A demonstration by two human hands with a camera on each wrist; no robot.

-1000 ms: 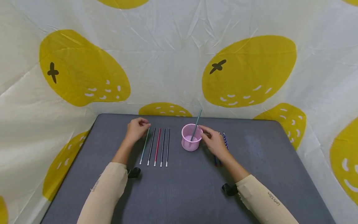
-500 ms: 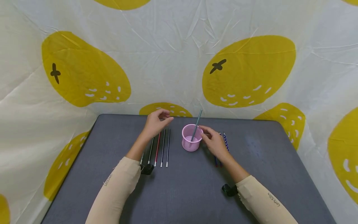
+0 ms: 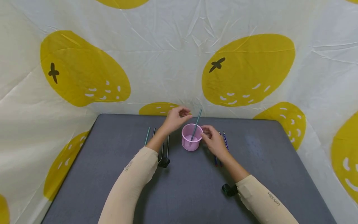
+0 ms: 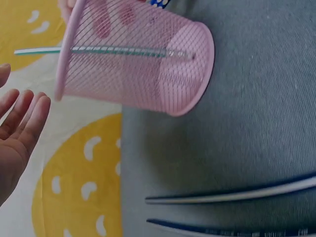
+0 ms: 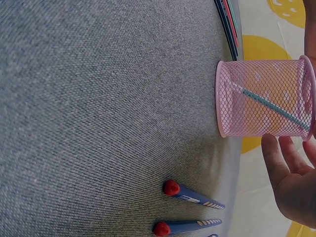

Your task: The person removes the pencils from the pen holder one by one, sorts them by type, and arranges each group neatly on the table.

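Observation:
A pink mesh pencil cup (image 3: 191,146) stands upright on the dark grey table, with one teal pencil (image 3: 198,118) leaning inside it, top above the rim. My right hand (image 3: 213,141) holds the cup at its right side, thumb and fingers against the wall near the rim. Just left of the pencil's top hovers my left hand (image 3: 175,119), fingers loosely bent and nothing between them. Under the left forearm lies a row of pencils, partly covered; a teal pencil (image 3: 147,136) and a black pencil (image 3: 153,132) show at its left.
Beside the right hand lie blue patterned pencils (image 5: 197,196) with red ends, partly hidden by the right forearm in the head view. A white cloth with yellow fruit prints (image 3: 165,62) hangs behind the table's far edge.
My left hand has moved right, from the teal pencil at the row's left end to the cup, carrying nothing. The right hand stays at the cup.

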